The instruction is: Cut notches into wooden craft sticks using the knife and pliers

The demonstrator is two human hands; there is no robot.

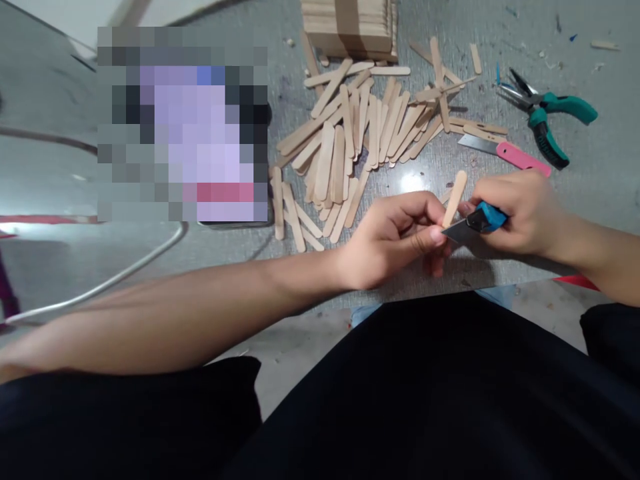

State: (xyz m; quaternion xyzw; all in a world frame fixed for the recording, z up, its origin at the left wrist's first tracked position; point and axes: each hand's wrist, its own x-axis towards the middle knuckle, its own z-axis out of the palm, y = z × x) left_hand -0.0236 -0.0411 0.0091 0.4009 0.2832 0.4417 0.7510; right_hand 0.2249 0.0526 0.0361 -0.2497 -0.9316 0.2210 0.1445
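Note:
Between the thumb and fingers of my left hand (395, 240) a wooden craft stick (455, 197) is pinched, its rounded end pointing up and away. My right hand (525, 210) is closed around a blue utility knife (493, 217). The knife's blade (457, 230) lies against the stick close to my left thumb tip. Both hands are over the near edge of the table. Just beyond them spreads a loose pile of craft sticks (339, 160). The lower part of the held stick is hidden by my fingers.
A pink-handled knife (523, 159) and green-handled pliers (545, 110) lie at the right. Stacked craft sticks (347, 30) stand at the back. A blurred-out object sits on the left, near a white cable (115, 280). Small scraps dot the grey table (600, 87).

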